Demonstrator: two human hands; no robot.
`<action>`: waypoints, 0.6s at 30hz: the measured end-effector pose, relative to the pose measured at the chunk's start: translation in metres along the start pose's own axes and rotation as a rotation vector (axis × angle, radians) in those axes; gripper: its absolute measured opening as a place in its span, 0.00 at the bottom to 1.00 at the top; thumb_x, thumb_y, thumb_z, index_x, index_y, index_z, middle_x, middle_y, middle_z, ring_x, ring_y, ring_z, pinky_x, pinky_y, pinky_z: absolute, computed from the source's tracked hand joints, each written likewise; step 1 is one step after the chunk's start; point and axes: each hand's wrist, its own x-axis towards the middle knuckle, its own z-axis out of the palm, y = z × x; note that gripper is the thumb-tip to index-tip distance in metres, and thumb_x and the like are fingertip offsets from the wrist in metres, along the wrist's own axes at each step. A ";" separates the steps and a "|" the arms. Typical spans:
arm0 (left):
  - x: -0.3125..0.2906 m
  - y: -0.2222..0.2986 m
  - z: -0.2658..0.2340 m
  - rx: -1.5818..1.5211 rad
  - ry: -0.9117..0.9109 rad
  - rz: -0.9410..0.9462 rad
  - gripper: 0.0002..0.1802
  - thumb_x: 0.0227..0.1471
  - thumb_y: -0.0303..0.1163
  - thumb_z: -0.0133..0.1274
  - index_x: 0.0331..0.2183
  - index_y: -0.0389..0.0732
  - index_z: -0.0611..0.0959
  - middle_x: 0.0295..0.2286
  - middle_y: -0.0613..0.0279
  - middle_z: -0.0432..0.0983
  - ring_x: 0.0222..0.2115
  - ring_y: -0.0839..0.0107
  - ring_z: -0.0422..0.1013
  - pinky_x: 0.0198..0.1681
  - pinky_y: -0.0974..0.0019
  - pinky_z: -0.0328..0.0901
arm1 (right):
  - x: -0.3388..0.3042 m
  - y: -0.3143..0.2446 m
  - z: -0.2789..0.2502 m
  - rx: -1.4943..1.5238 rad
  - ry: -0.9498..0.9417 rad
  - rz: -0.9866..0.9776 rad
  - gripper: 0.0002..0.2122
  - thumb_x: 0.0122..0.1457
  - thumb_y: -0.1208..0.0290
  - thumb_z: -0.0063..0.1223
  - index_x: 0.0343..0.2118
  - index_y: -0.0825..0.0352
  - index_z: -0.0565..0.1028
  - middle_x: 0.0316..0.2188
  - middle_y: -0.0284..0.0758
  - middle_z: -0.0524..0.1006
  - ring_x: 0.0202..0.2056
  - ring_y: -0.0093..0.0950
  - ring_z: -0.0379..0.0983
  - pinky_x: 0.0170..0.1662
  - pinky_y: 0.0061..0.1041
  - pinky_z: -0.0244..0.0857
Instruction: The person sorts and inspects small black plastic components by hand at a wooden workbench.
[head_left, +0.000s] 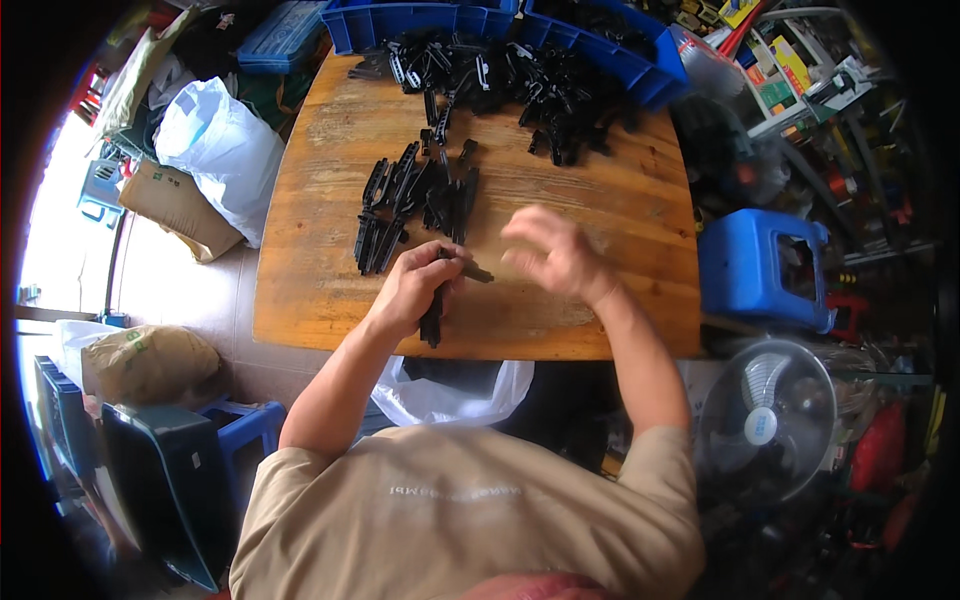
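Observation:
My left hand (408, 288) is closed around dark, long, narrow parts; one black piece (431, 325) points down toward the table's near edge. Another dark end (479, 272) sticks out to the right of my fingers. Whether these are one jointed part or two, I cannot tell. To the right, my right hand (550, 250) hovers over the table with its fingers apart, slightly smeared by motion and holding nothing visible. Just beyond my left hand lies a small group of long black plastic parts (378, 240), several with slotted sides.
A large heap of black parts (545, 95) covers the wooden table's (600, 310) far side, before blue bins (425, 28). Below the near edge hangs a white plastic bag (455, 400). Right are a blue stool (745, 265) and a fan (765, 420); sacks (220, 150) stand left.

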 end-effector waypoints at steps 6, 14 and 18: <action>-0.002 -0.014 0.000 0.264 -0.013 0.216 0.09 0.56 0.28 0.49 0.38 0.36 0.78 0.22 0.69 0.72 0.19 0.83 0.65 0.23 0.77 0.61 | 0.035 0.193 -0.073 -0.324 0.500 0.500 0.27 0.58 0.48 0.55 0.52 0.66 0.73 0.50 0.47 0.73 0.52 0.42 0.70 0.54 0.34 0.65; -0.007 -0.010 0.002 0.302 0.020 0.147 0.09 0.55 0.27 0.49 0.38 0.34 0.78 0.20 0.69 0.71 0.18 0.82 0.65 0.23 0.76 0.61 | 0.077 0.198 -0.013 -0.542 0.439 0.434 0.26 0.47 0.47 0.59 0.46 0.57 0.78 0.42 0.42 0.76 0.47 0.42 0.71 0.49 0.38 0.66; -0.005 -0.007 0.006 0.316 0.026 0.126 0.09 0.56 0.27 0.49 0.38 0.34 0.78 0.20 0.68 0.71 0.18 0.82 0.65 0.24 0.76 0.61 | 0.050 0.141 0.008 -0.507 0.364 0.361 0.20 0.47 0.57 0.61 0.43 0.60 0.79 0.47 0.47 0.74 0.51 0.45 0.68 0.53 0.40 0.64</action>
